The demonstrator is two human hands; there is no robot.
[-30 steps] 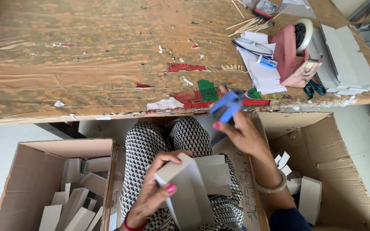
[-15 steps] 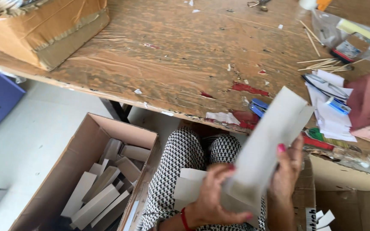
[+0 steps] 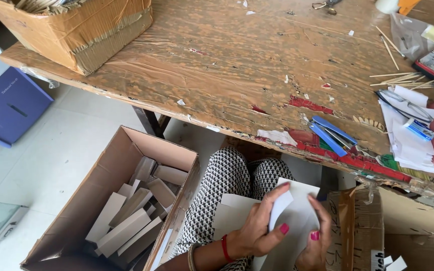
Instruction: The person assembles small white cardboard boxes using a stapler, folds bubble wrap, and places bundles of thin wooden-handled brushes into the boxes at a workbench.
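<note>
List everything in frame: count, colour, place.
white card sheet: one, white, on the lap, held by both hands
stapler: one, blue, table's near edge
wooden table: one, brown, worn, across top
cardboard box: one, brown, table's far left corner
floor box: one, brown, open, left of lap
folded cartons: many, grey-white, in floor box
paper stack: one, white, table right
wooden sticks: several, tan, table right
left hand: on the sheet
right hand: on the sheet's right edge

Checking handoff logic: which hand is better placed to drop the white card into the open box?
Left, likely. The left hand grips the white card nearest the open box; the right hand sits farther away.
</note>
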